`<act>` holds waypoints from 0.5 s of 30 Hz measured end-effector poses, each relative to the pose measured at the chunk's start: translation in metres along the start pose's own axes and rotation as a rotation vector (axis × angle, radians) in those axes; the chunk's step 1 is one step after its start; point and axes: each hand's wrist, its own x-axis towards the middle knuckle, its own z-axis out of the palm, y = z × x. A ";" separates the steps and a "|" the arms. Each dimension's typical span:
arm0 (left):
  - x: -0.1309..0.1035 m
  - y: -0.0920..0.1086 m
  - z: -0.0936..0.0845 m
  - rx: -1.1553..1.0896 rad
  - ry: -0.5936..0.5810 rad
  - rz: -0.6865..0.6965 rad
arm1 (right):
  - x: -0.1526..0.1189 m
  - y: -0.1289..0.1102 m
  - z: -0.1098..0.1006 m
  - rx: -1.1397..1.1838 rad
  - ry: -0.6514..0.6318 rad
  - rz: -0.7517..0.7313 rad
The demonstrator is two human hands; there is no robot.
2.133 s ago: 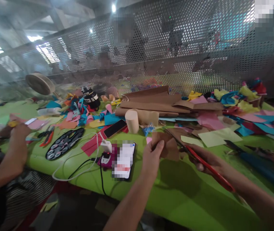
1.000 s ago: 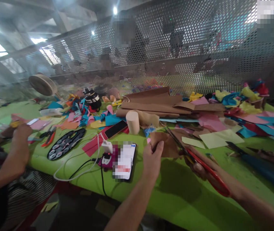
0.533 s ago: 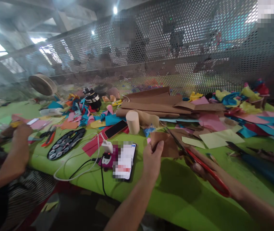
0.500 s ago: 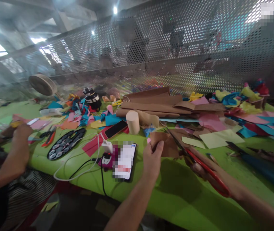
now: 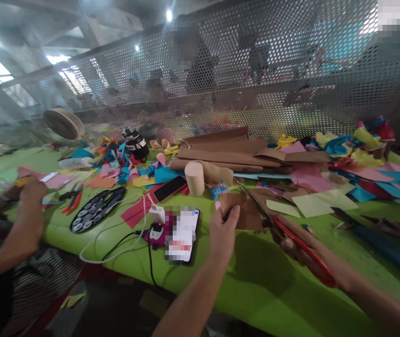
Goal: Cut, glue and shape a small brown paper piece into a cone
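Since the earliest view, your right hand (image 5: 293,241) has drawn the red-handled scissors (image 5: 291,238) in toward the brown paper piece (image 5: 243,213); the blades now lie along its right edge. Your left hand (image 5: 222,234) has crept slightly rightward on that paper.

Phone (image 5: 181,234) screen blurred; right hand (image 5: 293,243) fingers partly hidden, perhaps behind scissors (image 5: 291,236).

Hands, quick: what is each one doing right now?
Left hand: closed on the brown paper piece.
Right hand: closed on the red-handled scissors, blades at the paper.
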 end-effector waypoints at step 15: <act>0.003 -0.004 -0.002 -0.054 -0.005 -0.041 | 0.005 0.005 -0.006 0.032 -0.012 -0.077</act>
